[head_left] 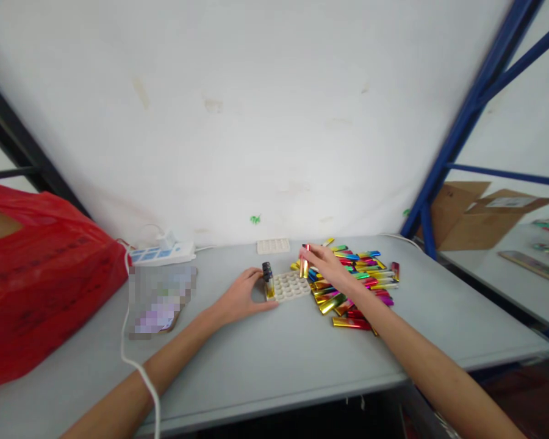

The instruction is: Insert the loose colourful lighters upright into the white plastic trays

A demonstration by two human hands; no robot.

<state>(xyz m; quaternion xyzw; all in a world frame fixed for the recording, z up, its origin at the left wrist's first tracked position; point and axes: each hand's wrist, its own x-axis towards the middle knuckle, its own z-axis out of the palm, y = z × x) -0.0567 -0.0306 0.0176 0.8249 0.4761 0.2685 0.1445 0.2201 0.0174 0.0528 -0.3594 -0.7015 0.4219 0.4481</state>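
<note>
Head view: two bare hands work over a grey flat worktop [265,372] set against a white wall [274,122].
Right hand: this hand [312,259] is pinched, fingertips closed on a slim shiny red-and-gold piece [304,263].
Held piece: its long axis stands near upright, over or just behind the right rear corner of a cream rectangular tray with round sockets [295,288]; whether it touches the tray cannot be told.
Key relation: the tray lies to the left of the right hand and nearer the person, with the sockets stretching leftward from beneath the held piece.
Left hand: this hand [244,297] is spread in a loose curve around the tray's left end, thumb by the front corner, fingers beside the standing row; any grip on them cannot be told.
Standing row: several small black-topped, yellowish cylinders [268,280] stand along the tray's left edge, nearer the left hand.
Loose pile: slim metallic multicoloured pieces [332,303] lie at many angles just beside the tray's right edge, crowding that side.
Edges and room: bare worktop runs from the tray to the front edge; behind, a second cream socketed tray [273,246] sits near the wall.
</note>
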